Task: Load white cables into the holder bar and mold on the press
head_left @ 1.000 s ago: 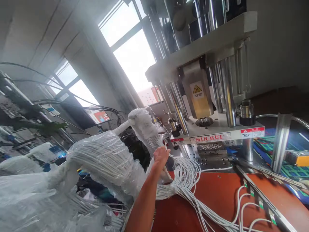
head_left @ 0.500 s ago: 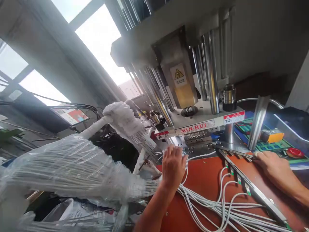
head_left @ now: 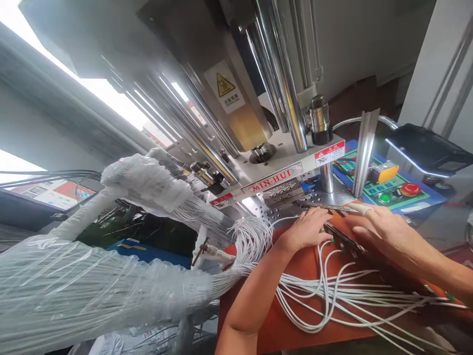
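Observation:
My left hand (head_left: 308, 228) reaches across to the upper end of a dark metal bar (head_left: 345, 239), its fingers and thumb closed about that end. Green connector ends (head_left: 327, 231) show at the bar, beside white cables (head_left: 336, 286). My right hand (head_left: 388, 229) is at the right end of a thin metal strip (head_left: 332, 205), its fingers closed there; a pale covering shows on one fingertip. The strip lies at the front of the press's metal bed (head_left: 284, 212). My fingers hide part of both metal pieces.
A press marked MIN-HUI (head_left: 275, 178) stands ahead, with a heat warning label. Right of it is a control panel (head_left: 391, 190) with a red button (head_left: 411, 189). Plastic-wrapped cable bundles (head_left: 111, 286) fill the left. The red-brown work surface (head_left: 295, 340) carries looped cables.
My left hand has left the cable bundle and moved right to the metal bar. My right hand stays at the strip. The view has shifted, and the coiled cables are uncovered.

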The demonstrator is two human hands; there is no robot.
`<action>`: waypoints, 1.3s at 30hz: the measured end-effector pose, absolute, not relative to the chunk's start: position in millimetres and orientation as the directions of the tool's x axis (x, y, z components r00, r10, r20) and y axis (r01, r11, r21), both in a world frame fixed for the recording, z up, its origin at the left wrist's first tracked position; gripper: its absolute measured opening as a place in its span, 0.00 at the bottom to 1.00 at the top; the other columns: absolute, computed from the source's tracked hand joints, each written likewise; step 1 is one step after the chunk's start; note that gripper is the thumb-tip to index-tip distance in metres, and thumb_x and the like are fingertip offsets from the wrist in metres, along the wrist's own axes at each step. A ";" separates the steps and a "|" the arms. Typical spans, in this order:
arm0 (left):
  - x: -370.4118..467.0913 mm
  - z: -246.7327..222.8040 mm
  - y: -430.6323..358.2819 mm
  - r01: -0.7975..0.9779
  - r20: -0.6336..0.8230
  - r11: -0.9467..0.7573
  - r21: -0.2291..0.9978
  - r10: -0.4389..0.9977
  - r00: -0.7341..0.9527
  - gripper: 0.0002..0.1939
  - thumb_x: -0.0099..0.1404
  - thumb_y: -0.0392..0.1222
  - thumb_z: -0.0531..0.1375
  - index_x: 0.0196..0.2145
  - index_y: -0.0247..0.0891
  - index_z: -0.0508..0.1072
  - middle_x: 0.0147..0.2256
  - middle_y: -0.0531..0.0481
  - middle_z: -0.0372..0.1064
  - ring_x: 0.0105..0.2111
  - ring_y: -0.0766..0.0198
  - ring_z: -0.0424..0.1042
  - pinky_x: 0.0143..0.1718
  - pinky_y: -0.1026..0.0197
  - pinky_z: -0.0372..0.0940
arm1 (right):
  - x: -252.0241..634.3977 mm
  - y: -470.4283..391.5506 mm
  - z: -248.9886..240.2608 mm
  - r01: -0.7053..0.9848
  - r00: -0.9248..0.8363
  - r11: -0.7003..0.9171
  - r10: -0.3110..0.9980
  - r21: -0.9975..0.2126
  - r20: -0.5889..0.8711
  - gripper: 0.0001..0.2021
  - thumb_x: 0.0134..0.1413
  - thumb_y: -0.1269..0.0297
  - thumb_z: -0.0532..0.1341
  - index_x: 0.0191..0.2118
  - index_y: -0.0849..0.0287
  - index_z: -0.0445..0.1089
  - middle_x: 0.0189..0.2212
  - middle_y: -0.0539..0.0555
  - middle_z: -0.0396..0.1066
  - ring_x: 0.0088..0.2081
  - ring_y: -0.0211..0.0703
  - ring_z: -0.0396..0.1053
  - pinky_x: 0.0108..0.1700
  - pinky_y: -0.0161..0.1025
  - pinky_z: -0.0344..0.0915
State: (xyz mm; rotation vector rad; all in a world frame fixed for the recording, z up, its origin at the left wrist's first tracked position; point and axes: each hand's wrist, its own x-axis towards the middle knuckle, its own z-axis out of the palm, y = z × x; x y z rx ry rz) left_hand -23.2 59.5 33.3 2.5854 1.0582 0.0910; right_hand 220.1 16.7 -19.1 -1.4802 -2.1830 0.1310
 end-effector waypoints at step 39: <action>-136.0 21.5 141.9 0.843 0.327 -0.257 0.473 0.939 0.103 0.21 0.53 0.40 0.70 0.46 0.38 0.74 0.49 0.42 0.73 0.53 0.51 0.68 0.58 0.49 0.60 | 117.8 172.8 -6.0 0.670 -0.667 0.742 0.605 -0.004 0.435 0.11 0.63 0.63 0.51 0.42 0.61 0.68 0.38 0.63 0.68 0.41 0.55 0.65 0.40 0.48 0.64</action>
